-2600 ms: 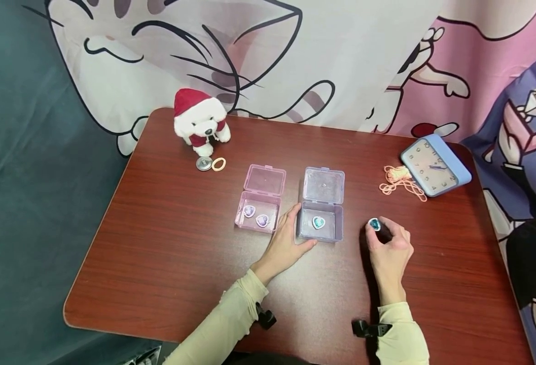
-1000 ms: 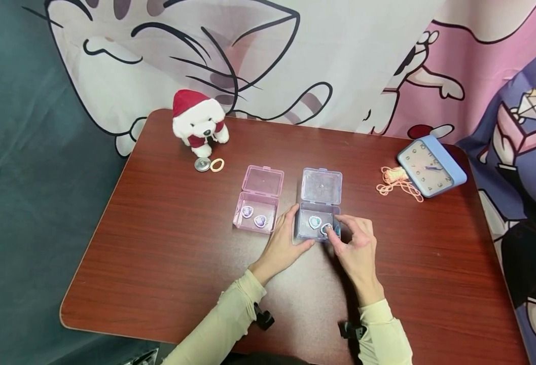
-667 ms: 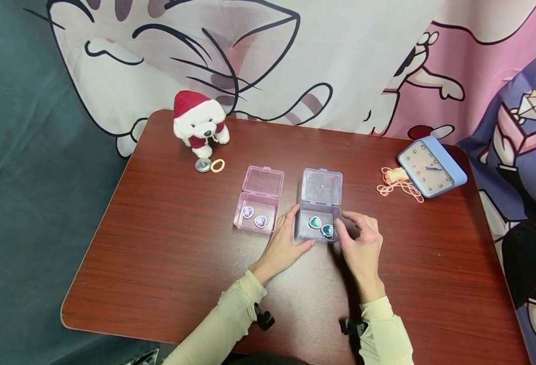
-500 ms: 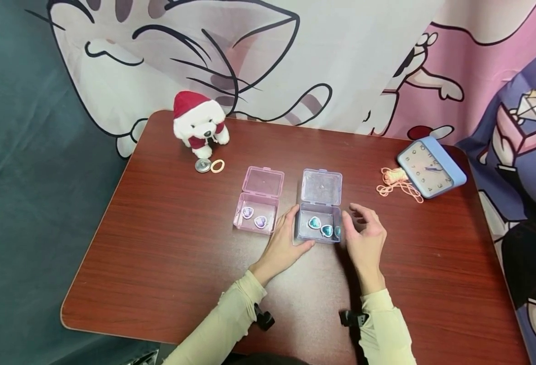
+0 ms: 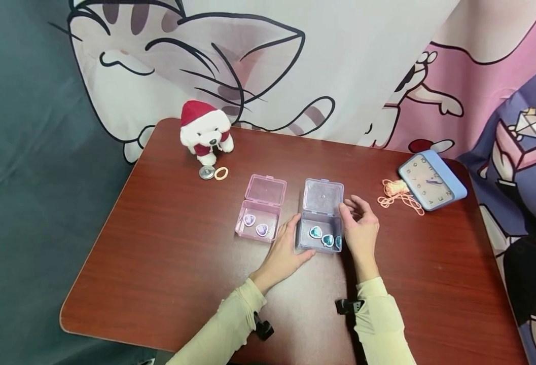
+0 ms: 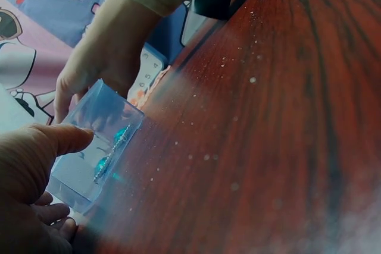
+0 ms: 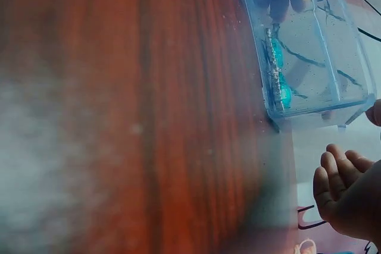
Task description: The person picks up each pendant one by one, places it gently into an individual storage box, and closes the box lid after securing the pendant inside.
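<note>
A clear bluish plastic box [image 5: 320, 247] stands on the table with its lid [image 5: 323, 196] raised. Inside lie two teal heart-shaped gems [image 5: 315, 232] with silvery rims; a teal patch at the right wall looks like a reflection. My left hand [image 5: 282, 257] holds the box at its left front corner, the thumb along the front and the fingers down the left side. At the lid's right edge is my right hand [image 5: 361, 230], thumb near the lid, fingers loosely bent and apart from the box in the right wrist view. Left of it, a pink box [image 5: 259, 207] stands open with two lilac heart gems [image 5: 262, 230].
A plush dog [image 5: 206, 133] in a red hat sits at the back left, a metal disc [image 5: 207, 172] and a pale ring [image 5: 221, 173] before it. Back right are a blue clock [image 5: 429, 181] and a bundle of peach cord [image 5: 396, 189]. A printed curtain hangs behind the table.
My right hand brought a teal gem from the right into the bluish box and let go of it. It then drew back and moved up beside the lid. My left hand stayed put.
</note>
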{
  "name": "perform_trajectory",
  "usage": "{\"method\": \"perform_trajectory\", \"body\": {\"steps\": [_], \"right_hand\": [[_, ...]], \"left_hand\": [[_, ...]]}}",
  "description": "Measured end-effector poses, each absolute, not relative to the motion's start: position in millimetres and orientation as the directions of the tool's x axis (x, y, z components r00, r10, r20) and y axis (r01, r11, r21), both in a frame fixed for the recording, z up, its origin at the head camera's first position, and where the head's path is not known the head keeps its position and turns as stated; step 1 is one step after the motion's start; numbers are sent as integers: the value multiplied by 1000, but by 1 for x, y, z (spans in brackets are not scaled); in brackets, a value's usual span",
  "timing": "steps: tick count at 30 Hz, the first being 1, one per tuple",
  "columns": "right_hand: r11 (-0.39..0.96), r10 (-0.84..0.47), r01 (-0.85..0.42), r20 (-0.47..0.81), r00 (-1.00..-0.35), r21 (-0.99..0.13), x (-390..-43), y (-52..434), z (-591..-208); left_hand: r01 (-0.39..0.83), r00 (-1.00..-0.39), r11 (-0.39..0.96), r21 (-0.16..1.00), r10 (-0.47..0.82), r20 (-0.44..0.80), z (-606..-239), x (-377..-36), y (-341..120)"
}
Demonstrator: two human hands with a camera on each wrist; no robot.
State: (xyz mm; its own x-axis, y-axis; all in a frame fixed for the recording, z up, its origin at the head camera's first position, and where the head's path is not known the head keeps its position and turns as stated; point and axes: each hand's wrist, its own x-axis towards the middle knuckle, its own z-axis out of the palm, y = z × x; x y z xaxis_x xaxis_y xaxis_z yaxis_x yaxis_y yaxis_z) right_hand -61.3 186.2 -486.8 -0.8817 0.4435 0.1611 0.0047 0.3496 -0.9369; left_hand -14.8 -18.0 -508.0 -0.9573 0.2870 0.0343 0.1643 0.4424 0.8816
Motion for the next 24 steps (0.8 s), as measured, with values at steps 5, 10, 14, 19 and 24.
{"method": "perform_trajectory", "body": {"steps": [5,10,14,19,24], "right_hand": [[262,459,1,124,-880,-965,-64,183,-486],[77,459,-2,37,-888,-997,-63,184,-480],[-46,446,-22,-1,-895,-999,-64,185,-478],[-249,386,-55,-47,-921,-967,-62,186,-476],[-329,343,-57,-63,-937,-943,-53,188,-474]], "left_hand": [[163,-958,447,880,285,32,-510,-14,-17],[168,-957,446,879,287,38,-510,-15,-17],[164,-958,444,881,284,35,-510,-16,-18],[164,-960,446,880,278,37,-511,-16,-18],[162,-959,444,881,282,34,-511,-14,-18]]}}
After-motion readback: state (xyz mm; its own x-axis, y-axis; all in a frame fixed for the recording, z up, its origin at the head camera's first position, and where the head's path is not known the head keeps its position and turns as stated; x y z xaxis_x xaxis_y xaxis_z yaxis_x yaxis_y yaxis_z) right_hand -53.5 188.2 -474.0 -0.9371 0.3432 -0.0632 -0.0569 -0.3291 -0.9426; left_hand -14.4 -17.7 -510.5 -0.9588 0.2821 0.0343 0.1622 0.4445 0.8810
